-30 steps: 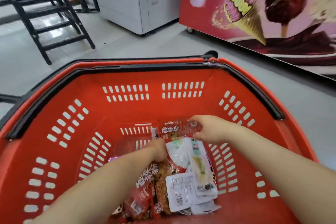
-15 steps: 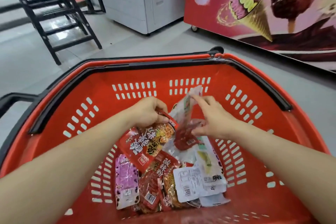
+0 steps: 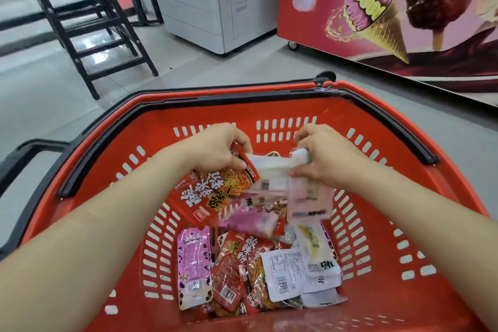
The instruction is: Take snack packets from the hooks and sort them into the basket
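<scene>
Both my hands are inside a red plastic basket (image 3: 377, 170). My left hand (image 3: 215, 151) grips the top of a red snack packet (image 3: 213, 191) with white lettering, lifted above the pile. My right hand (image 3: 323, 159) holds a bunch of white and pale pink packets (image 3: 304, 197) that hang down, blurred. A blurred pink packet (image 3: 253, 219) hangs or drops just below them. On the basket floor lie a purple packet (image 3: 192, 264), red packets (image 3: 237, 272) and white packets (image 3: 285, 272).
The basket has black handles (image 3: 242, 97) folded along its rim and stands on a grey tiled floor. A black step ladder (image 3: 102, 35) is at the far left, a grey cabinet (image 3: 215, 3) behind, and a red ice-cream freezer (image 3: 390, 8) at the right.
Both hands have risen from the basket floor with packets. My left hand lifted the red packet; my right hand gathered more white and pink packets and moved them against the red one.
</scene>
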The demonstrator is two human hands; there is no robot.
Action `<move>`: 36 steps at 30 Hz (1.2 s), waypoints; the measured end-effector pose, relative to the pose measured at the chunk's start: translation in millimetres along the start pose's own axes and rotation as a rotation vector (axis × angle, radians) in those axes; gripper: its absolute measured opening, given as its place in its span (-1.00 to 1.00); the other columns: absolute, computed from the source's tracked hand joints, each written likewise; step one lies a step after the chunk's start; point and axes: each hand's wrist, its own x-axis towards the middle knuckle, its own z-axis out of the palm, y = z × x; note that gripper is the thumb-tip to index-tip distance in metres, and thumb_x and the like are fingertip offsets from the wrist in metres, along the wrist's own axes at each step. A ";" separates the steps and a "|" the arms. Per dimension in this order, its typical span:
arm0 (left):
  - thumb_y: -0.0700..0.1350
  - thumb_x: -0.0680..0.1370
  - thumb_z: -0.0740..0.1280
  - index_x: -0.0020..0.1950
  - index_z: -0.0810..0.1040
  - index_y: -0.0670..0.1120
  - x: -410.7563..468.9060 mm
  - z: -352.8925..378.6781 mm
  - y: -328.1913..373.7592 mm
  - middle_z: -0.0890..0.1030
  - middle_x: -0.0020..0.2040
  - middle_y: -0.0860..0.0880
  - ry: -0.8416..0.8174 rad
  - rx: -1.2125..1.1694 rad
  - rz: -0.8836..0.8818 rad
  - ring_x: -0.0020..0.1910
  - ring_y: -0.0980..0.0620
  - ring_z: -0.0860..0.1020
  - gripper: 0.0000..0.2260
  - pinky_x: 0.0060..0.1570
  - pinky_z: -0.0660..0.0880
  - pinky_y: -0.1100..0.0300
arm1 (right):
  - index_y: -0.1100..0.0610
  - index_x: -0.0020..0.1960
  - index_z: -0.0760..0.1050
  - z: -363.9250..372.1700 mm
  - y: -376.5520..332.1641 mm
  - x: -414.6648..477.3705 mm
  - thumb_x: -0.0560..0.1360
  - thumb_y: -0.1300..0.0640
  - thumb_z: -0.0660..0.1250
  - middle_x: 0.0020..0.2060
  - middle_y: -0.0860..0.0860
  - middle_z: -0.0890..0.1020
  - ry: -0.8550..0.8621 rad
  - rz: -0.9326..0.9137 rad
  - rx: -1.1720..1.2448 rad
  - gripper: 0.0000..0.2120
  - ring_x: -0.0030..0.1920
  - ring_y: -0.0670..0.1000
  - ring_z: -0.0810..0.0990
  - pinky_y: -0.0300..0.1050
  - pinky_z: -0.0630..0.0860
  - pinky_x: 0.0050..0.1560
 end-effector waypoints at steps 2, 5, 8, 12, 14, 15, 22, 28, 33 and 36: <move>-0.17 0.42 0.51 -0.20 0.57 0.07 -0.6 -1.3 -3.4 0.61 -0.12 0.09 0.042 0.031 -0.015 -0.09 0.05 0.58 -0.82 -0.08 0.51 0.12 | 0.07 0.10 0.61 -3.8 -1.0 0.5 0.41 -0.09 0.47 0.28 -0.08 0.44 0.022 -0.035 -0.057 -0.65 0.33 0.01 0.31 -0.05 0.31 0.30; -0.20 0.41 0.51 -0.14 0.63 0.09 -3.5 -7.6 -7.9 0.62 -0.03 0.10 0.053 0.058 -0.042 0.02 0.07 0.57 -0.81 0.07 0.51 0.07 | -0.07 -0.14 0.46 -12.8 -0.1 -1.4 0.45 0.00 0.45 -0.04 -0.12 0.51 0.023 -0.028 -0.101 -0.85 0.18 0.03 0.46 -0.15 0.45 0.02; -0.19 0.46 0.47 0.08 0.67 0.02 -6.2 -16.7 -9.5 0.61 0.15 0.08 0.058 0.108 -0.091 0.10 0.10 0.52 -0.77 0.11 0.40 0.22 | -0.04 -0.05 0.41 -19.0 3.9 -5.0 0.52 0.11 0.36 -0.08 -0.05 0.57 0.033 0.005 -0.111 -0.87 0.02 0.05 0.52 -0.18 0.34 -0.21; -0.16 0.48 0.45 0.12 0.64 -0.01 -12.5 -37.0 -9.8 0.57 0.11 0.10 0.103 -0.047 -0.139 0.10 0.13 0.49 -0.78 0.11 0.34 0.22 | 0.00 0.12 0.61 -25.2 3.7 -5.8 0.52 0.16 0.36 0.02 -0.08 0.61 0.030 -0.012 -0.038 -0.80 0.09 0.01 0.56 -0.15 0.49 -0.08; -0.13 0.49 0.44 0.05 0.64 0.05 -22.4 -49.8 -8.9 0.64 0.03 0.11 0.150 -0.159 -0.148 0.00 0.12 0.59 -0.84 0.04 0.48 0.18 | -0.03 -0.09 0.66 -29.0 2.0 -9.3 0.48 0.19 0.41 -0.12 -0.12 0.52 0.099 -0.099 -0.033 -0.87 0.01 -0.03 0.47 -0.18 0.42 -0.10; -0.13 0.50 0.44 0.00 0.64 0.07 -30.1 -56.6 -7.4 0.67 -0.04 0.08 0.184 -0.239 -0.154 -0.08 0.10 0.63 -0.87 -0.02 0.53 0.17 | -0.03 -0.17 0.67 -32.8 2.0 -11.9 0.42 0.21 0.47 -0.13 -0.10 0.48 0.162 -0.138 -0.021 -0.86 0.01 -0.02 0.42 -0.17 0.40 -0.09; -0.24 0.40 0.46 -0.08 0.67 -0.09 -120.5 -126.1 27.5 0.70 -0.16 -0.14 0.495 -1.088 -0.157 -0.19 -0.09 0.66 -0.87 -0.10 0.60 0.03 | 0.12 -0.29 0.67 -119.6 -57.2 -47.2 0.25 0.06 0.46 0.32 0.22 0.42 0.369 -0.222 0.233 -0.87 0.42 0.36 0.22 0.16 0.25 0.27; -0.24 0.39 0.38 0.00 0.67 -0.14 -210.3 -245.2 135.5 0.68 -0.13 -0.18 0.309 -1.277 -0.134 -0.23 -0.08 0.65 -0.79 -0.19 0.62 0.10 | 0.10 -0.12 0.63 -287.8 -158.5 -68.6 0.14 0.47 0.54 0.43 0.11 0.29 0.408 -0.479 0.454 -0.58 0.53 0.23 0.13 0.27 0.32 0.36; -0.22 0.40 0.37 0.06 0.63 -0.23 -295.8 -374.8 225.6 0.66 -0.12 -0.21 0.369 -1.431 -0.131 -0.23 -0.09 0.64 -0.74 -0.20 0.59 0.11 | 0.18 -0.21 0.66 -459.3 -263.8 -76.3 0.05 0.58 0.48 0.38 0.10 0.40 0.388 -0.642 0.582 -0.57 0.28 0.28 0.48 0.07 0.53 0.13; -0.23 0.38 0.43 0.00 0.68 -0.17 -354.1 -451.9 263.2 0.67 -0.09 -0.20 0.528 -1.457 -0.117 -0.16 -0.11 0.64 -0.79 -0.18 0.59 0.09 | 0.01 -0.16 0.60 -542.1 -323.8 -81.3 0.11 0.49 0.24 0.31 -0.07 0.47 0.394 -0.643 0.650 -0.51 -0.06 0.18 0.60 -0.09 0.54 -0.15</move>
